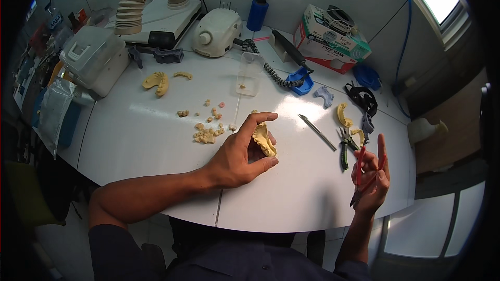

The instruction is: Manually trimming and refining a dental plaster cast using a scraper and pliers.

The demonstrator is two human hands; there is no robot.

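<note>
The left hand pinches a yellow dental cast between its thumb and curled fingers, holding it on edge over the middle of the counter. The right hand is closed around red-handled pliers near the right side, its index finger stretched straight up rather than wrapped round a handle. Their working end points down toward the person; whether the jaws are parted I cannot tell.

Cast and tool are well apart, so the step in hand looks like readying both — no cutting or gripping of the cast shows. Bringing them together would call for turning the pliers so that their tip faces the cast, with the left hand keeping its pinch clear of the edge to be worked.

Just beyond the right hand lie green-handled pliers, next to a curved yellow piece; a slim metal tool rests between the hands. Small tooth-like pieces sit in a loose cluster — left of the cast.
</note>
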